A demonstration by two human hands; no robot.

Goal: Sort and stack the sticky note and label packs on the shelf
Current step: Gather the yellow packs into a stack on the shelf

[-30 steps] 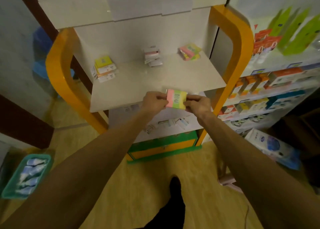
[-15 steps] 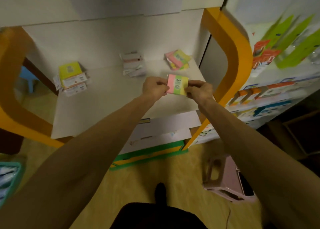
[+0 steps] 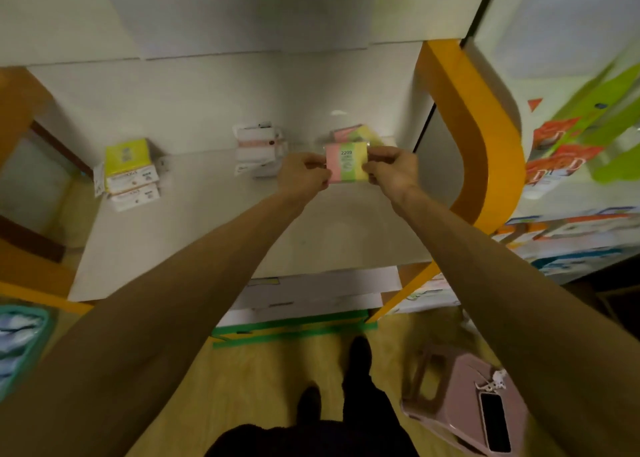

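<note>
Shelf (image 3: 214, 235) first, since I place everything else against it: a wide pale board between orange uprights, and I watch it from above through the head camera. Near its back left corner stands a stack of yellow-and-white packs (image 3: 130, 169). At the back middle lies a looser heap of white label packs (image 3: 258, 150), some of them skewed. Toward the back right corner sits a pile of multicolour sticky notes (image 3: 356, 133), partly hidden. Just in front of that pile, above the shelf's right end, I see the pink, green and yellow pack (image 3: 346, 162) held up between both hands. My left hand (image 3: 304, 174) pinches its left edge, and my right hand (image 3: 391, 169) pinches its right edge, fingers curled on the wrapper. I judge the sort well along: three groups exist, and this pack seems bound for the matching pile behind it. The white heap probably needs squaring up.
</note>
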